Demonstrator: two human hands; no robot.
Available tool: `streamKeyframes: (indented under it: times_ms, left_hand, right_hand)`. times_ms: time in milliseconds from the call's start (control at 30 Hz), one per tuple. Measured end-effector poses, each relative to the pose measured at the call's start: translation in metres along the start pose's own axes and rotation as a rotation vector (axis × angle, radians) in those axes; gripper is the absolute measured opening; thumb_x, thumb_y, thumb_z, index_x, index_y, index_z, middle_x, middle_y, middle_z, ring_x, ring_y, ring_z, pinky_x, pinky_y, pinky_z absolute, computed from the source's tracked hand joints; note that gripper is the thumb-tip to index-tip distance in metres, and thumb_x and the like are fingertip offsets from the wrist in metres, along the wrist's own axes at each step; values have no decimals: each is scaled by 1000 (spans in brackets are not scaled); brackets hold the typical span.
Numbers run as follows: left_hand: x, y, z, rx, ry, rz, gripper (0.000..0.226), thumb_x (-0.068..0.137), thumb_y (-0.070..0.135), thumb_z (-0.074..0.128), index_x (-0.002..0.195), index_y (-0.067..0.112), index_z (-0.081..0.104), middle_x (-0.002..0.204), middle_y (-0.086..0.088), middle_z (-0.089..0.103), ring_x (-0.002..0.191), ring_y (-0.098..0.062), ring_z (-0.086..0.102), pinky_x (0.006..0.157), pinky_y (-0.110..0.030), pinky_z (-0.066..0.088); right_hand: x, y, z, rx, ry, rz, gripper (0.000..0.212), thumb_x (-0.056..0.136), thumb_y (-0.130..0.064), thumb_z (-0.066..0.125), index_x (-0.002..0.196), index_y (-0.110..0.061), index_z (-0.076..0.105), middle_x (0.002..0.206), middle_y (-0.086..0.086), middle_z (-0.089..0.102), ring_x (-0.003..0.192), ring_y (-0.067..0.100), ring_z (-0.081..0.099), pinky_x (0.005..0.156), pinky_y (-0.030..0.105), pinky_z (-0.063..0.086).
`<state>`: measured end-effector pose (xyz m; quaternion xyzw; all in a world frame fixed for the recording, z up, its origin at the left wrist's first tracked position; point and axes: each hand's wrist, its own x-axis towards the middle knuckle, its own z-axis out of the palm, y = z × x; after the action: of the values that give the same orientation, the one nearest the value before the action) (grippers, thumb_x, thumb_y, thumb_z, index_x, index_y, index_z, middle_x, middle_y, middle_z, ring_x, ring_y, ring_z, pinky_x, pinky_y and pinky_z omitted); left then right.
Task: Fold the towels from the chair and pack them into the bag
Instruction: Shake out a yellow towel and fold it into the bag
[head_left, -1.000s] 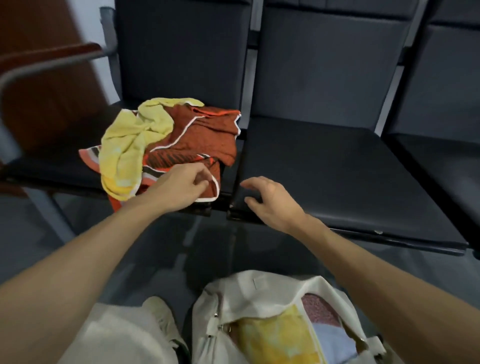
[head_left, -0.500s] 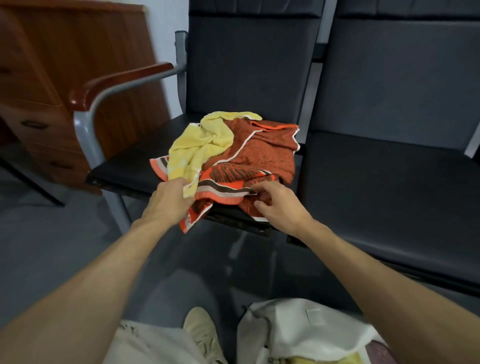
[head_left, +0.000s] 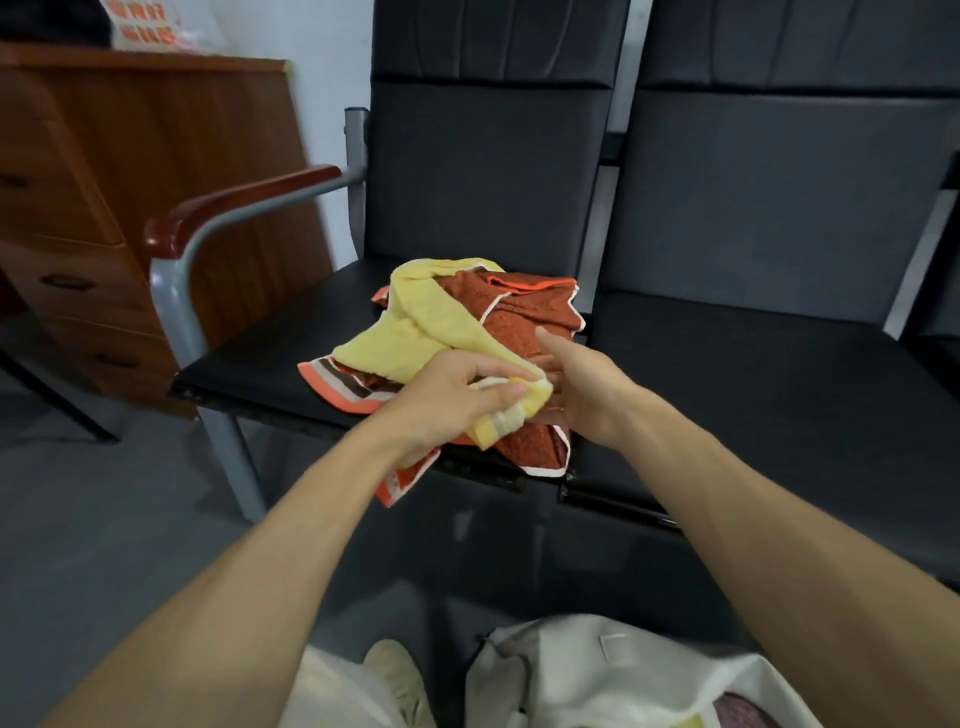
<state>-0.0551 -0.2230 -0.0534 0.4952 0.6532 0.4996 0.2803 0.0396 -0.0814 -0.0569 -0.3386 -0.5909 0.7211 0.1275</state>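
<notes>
A yellow towel (head_left: 415, 322) lies crumpled over an orange-brown patterned towel (head_left: 524, 317) on the seat of the left black chair (head_left: 270, 353). My left hand (head_left: 447, 400) grips the near end of the yellow towel, lifted a little off the pile. Just right of it, my right hand (head_left: 582, 384) hovers over the orange towel with fingers straight, holding nothing. The white bag (head_left: 597, 675) stands open on the floor at the bottom edge, with folded cloth partly visible inside.
A second black seat (head_left: 753, 374) adjoins on the right. The chair's red-capped metal armrest (head_left: 234, 208) rises at the left, and a wooden drawer cabinet (head_left: 104, 208) stands behind it. My shoe (head_left: 400, 680) is beside the bag on the grey floor.
My left hand has taken hold of the yellow towel's end and pulled it toward me. My right hand has left the orange towel's edge and opened beside it.
</notes>
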Motion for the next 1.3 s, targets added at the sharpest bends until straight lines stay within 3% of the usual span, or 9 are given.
streamKeyframes:
  times_ms: [100,233,433,733,867,1000,1100,1200,1300]
  left_hand:
    - [7,4,13,65,-121,20,19,92,19,65,105,28,73,117,17,67,114,7,56,96,-15,44]
    - [16,13,29,133,-95,46,19,92,23,65,109,28,72,112,21,66,108,14,54,89,-5,42]
    - [34,24,49,35,191,36,19,97,19,54,91,20,72,73,4,70,71,-10,65,73,-29,55]
    - [62,21,91,195,296,-70,19,91,16,56,80,18,71,65,5,67,61,-10,62,61,-26,46]
    - [73,18,118,334,156,-91,15,93,22,55,88,19,68,84,3,68,84,-18,64,75,-33,49]
    - [82,10,143,646,-19,-132,29,96,27,51,121,17,61,122,-4,60,110,-21,57,91,-33,45]
    - [91,-2,157,789,-77,-114,45,96,29,49,140,16,46,142,-5,42,123,-23,49,100,-37,42]
    - [99,-14,162,960,-164,-94,51,98,32,46,146,16,39,145,-6,38,132,-24,39,106,-40,37]
    - [102,-20,164,1011,-130,-96,43,98,35,50,136,16,54,137,-5,50,127,-24,45,104,-41,40]
  right_hand:
    - [-3,0,-14,16,-64,32,32,94,-28,60,111,-2,65,94,10,69,80,21,67,65,31,54]
    - [-9,-9,-23,53,61,8,3,90,-6,58,91,-6,61,78,8,62,59,18,62,52,26,52]
    - [-35,-36,-65,334,95,-160,33,92,-10,53,120,4,64,122,23,65,110,36,65,93,48,53]
    - [-98,-49,-183,614,425,-426,29,98,-7,43,115,-3,66,114,18,68,110,34,66,92,49,54]
    - [-114,-21,-223,416,560,-246,19,95,-11,51,84,-3,64,66,6,62,57,19,65,64,34,55]
    - [-113,15,-251,240,639,-141,6,87,-11,58,86,-6,61,74,11,55,68,26,56,72,40,50]
    - [-115,29,-261,12,638,-166,10,89,-18,64,91,-8,65,80,6,65,72,20,63,65,31,51]
    - [-120,27,-264,-202,570,-206,18,90,-30,66,104,-20,70,98,2,71,89,18,69,76,35,58]
    - [-125,26,-266,-360,505,-208,16,89,-33,68,102,-24,71,95,-3,72,88,14,70,76,32,59]
